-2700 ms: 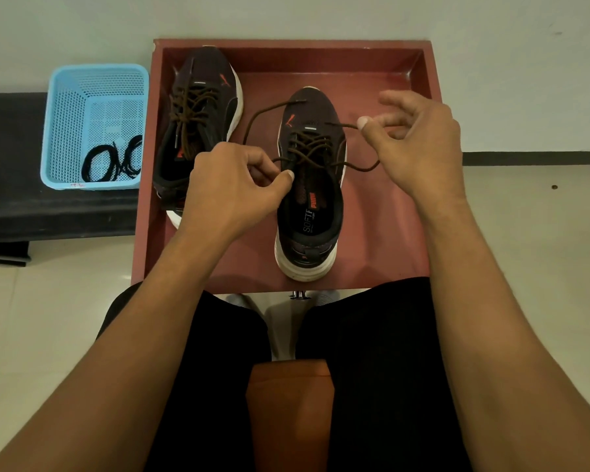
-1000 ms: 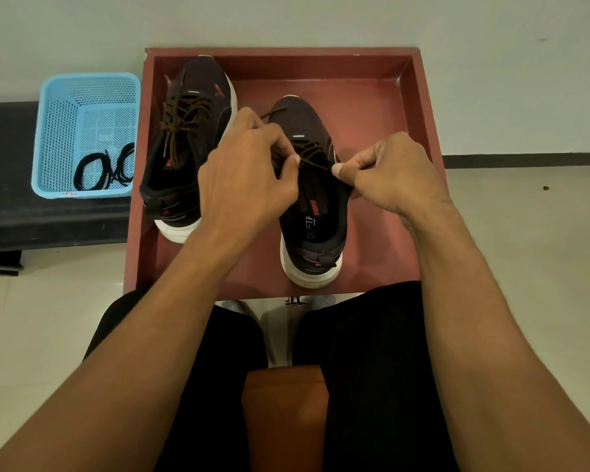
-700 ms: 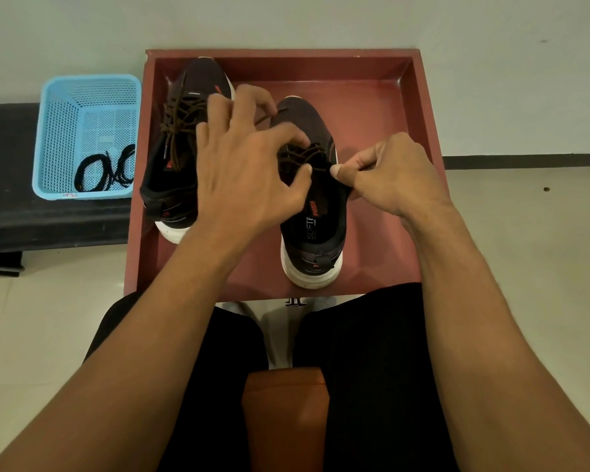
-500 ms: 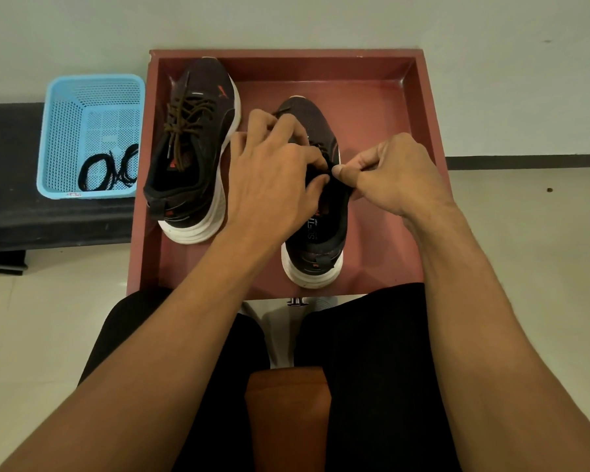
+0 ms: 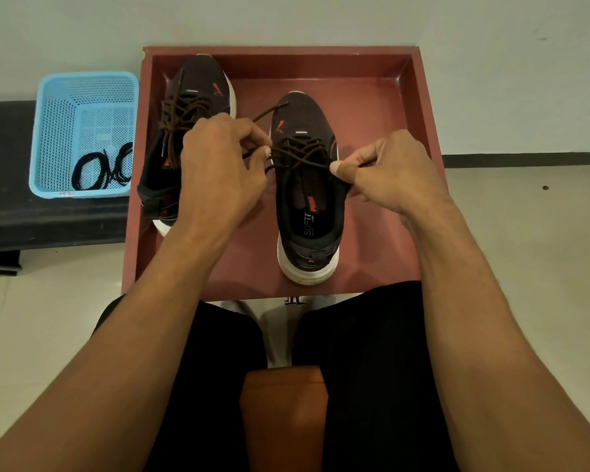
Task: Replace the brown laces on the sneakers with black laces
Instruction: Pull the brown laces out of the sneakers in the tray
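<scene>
A red tray (image 5: 419, 97) sat on pale floor tiles against a plain wall, with both shoes in it. The left hand (image 5: 218, 165) and right hand (image 5: 392, 168) each pinched the brown lace (image 5: 300, 155) at opposite sides of the nearer sneaker (image 5: 307, 212), probably to slacken its crossings for pulling out. That lace looked thin, round and loose, one end trailing over the toe. The other sneaker (image 5: 198, 86) was laced in brown. The black laces (image 5: 103, 168) lay coiled in a blue basket (image 5: 48, 131) beside the tray.

Left sneaker (image 5: 198, 83) and right sneaker (image 5: 307, 229) sit in the tray (image 5: 372, 97); basket (image 5: 82, 97) with laces (image 5: 96, 172) leftward.
</scene>
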The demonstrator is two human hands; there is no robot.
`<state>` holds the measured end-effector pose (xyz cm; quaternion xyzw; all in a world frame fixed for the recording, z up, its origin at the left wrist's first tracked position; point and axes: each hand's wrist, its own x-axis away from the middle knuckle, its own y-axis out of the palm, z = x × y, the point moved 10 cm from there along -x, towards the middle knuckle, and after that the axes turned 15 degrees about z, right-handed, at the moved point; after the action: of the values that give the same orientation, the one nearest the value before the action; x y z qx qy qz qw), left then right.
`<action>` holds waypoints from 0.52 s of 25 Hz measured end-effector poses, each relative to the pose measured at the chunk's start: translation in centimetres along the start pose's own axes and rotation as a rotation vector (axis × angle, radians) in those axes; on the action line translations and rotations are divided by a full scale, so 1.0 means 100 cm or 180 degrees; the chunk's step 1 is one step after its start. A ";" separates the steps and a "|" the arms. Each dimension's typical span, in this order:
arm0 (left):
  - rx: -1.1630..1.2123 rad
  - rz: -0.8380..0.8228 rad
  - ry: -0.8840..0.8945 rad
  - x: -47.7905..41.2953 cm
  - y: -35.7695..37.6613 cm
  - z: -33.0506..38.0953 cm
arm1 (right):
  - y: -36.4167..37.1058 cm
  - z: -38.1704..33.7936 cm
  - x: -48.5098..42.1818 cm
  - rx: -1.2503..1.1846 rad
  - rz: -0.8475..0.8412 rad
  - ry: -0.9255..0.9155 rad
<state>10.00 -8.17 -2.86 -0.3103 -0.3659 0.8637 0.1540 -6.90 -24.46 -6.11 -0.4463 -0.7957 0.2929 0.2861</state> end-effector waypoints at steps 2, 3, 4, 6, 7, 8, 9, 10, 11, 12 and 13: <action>0.0017 -0.0260 0.0461 0.008 0.012 0.026 | 0.000 -0.001 0.000 0.0017 -0.0005 -0.0028; 0.0051 -0.0366 0.0657 0.012 0.018 0.039 | 0.000 -0.001 0.001 0.0025 -0.0018 -0.0041; 0.0059 -0.0433 0.0798 0.016 0.023 0.049 | 0.001 -0.002 0.001 0.0030 -0.0034 -0.0055; -0.0012 -0.0479 0.0882 0.022 0.030 0.058 | 0.001 -0.003 0.001 0.0024 -0.0048 -0.0066; -0.0042 -0.0479 0.0851 0.024 0.033 0.058 | 0.001 -0.003 0.001 0.0007 -0.0045 -0.0061; -0.0050 -0.0466 0.0803 0.024 0.034 0.057 | 0.001 -0.003 0.001 -0.0011 -0.0048 -0.0054; -0.0027 -0.0438 0.0755 0.023 0.035 0.056 | 0.001 -0.003 0.001 -0.0022 -0.0050 -0.0050; 0.0011 -0.0398 0.0715 0.022 0.034 0.055 | 0.002 -0.002 0.002 -0.0027 -0.0056 -0.0046; 0.0047 -0.0331 0.0679 0.019 0.031 0.053 | 0.002 -0.001 0.002 -0.0033 -0.0060 -0.0039; 0.0098 -0.0240 0.0629 0.016 0.027 0.049 | 0.002 -0.001 0.001 -0.0043 -0.0054 -0.0024; 0.0175 -0.0149 0.0539 0.013 0.021 0.043 | 0.001 0.001 0.001 -0.0057 -0.0039 0.0005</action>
<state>6.12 -11.33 -2.61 -0.3693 -0.3349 0.8403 0.2131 -6.96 -24.36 -6.23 -0.4442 -0.8008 0.2836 0.2845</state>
